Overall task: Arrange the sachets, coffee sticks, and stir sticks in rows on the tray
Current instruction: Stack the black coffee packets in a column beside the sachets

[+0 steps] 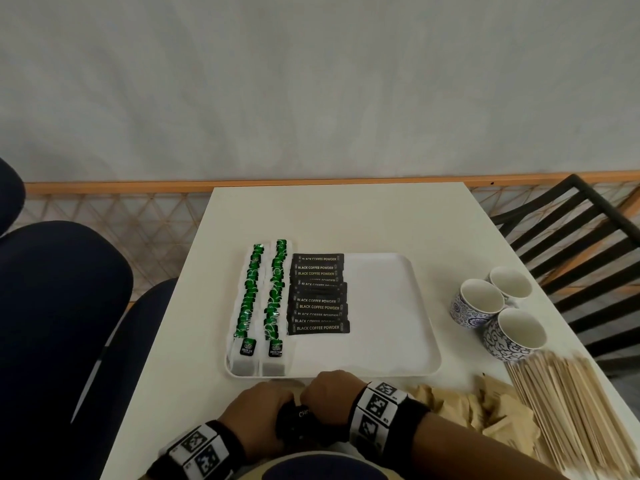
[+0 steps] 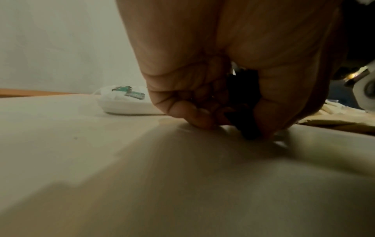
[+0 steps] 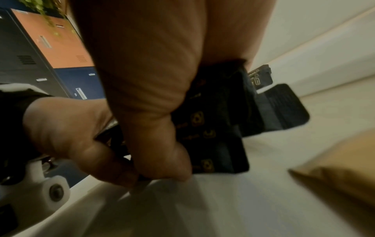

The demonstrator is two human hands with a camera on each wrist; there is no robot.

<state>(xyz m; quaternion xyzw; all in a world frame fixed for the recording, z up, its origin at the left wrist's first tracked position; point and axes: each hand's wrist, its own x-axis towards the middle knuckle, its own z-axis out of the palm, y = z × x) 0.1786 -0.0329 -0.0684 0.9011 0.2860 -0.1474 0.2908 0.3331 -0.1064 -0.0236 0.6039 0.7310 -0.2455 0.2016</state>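
Black coffee sticks [image 1: 298, 422] are bunched between both hands at the table's near edge: left hand [image 1: 256, 415] and right hand [image 1: 329, 393] both curl tightly around them.

"BLACK COFFEE POWDER" in pale caps on each black coffee stick [image 1: 318, 328] stacked mid-tray, repeated down the column. "GREEN TEA" on the small black tags of the tea sachets [image 1: 247, 348] at tray's 7 o'clock corner, 2 rows. "CH…" partly legible on the black packets [image 1: 303, 414] both hands grip at 6 o'clock; rest hidden. Gold print on them, wrist view: unreadable.
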